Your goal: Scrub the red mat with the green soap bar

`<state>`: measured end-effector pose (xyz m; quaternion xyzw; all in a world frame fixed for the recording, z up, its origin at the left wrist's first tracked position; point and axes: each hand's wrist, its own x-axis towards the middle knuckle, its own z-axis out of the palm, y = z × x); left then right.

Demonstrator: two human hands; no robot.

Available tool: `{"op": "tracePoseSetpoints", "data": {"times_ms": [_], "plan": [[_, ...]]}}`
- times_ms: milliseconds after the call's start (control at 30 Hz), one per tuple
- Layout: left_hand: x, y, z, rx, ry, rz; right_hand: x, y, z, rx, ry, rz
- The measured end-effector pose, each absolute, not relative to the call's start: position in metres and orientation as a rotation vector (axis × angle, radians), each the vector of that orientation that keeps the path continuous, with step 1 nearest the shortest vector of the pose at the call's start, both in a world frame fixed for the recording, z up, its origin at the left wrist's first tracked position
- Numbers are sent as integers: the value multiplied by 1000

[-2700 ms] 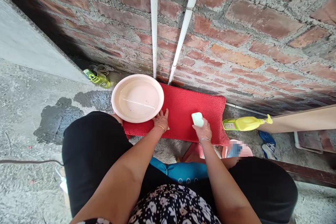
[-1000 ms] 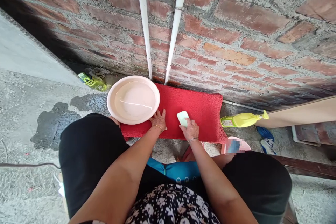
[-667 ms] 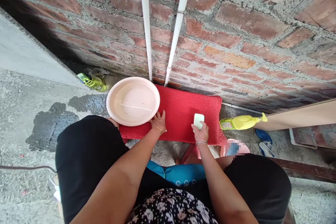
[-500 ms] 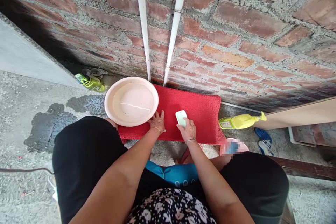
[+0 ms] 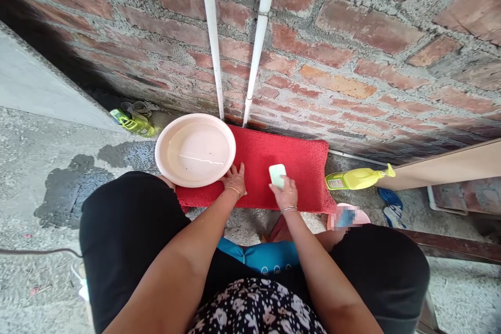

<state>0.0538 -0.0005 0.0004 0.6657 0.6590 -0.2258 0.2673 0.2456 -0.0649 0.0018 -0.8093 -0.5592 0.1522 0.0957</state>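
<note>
The right hand [image 5: 285, 193] is closed around the near end of a pale green block [image 5: 277, 173], fingers curled along its sides. The block is positioned over the middle of a red cloth [image 5: 301, 154], its far end exposed (whether it contacts the pile cannot be determined from this angle). The left hand [image 5: 235, 181] is open, fingers spread, palm down on the cloth at the near side of a pale pink basin [image 5: 159, 154]; it grips nothing visible. The basin is seated on the left end of the cloth and contains clear water [image 5: 195, 148]. A yellow pump bottle [image 5: 356, 179] is located just beyond the cloth's right end. Two white pipes [image 5: 212, 36] run along the brick wall [image 5: 340, 83] behind.
</note>
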Motion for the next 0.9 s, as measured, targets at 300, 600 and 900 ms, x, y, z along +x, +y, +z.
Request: {"op": "tracePoseSetpoints", "data": {"times_ms": [300,600,900], "plan": [[54,-1,-4,1809,1787,-601,279,-70,4,-2694,-1544,447],[54,0,0,1784,1781,-596,237,-62,0,-2379,-1752,464],[54,-1,-1,1791,1784,-581,285,-74,-4,-2607,-1365,467]]}}
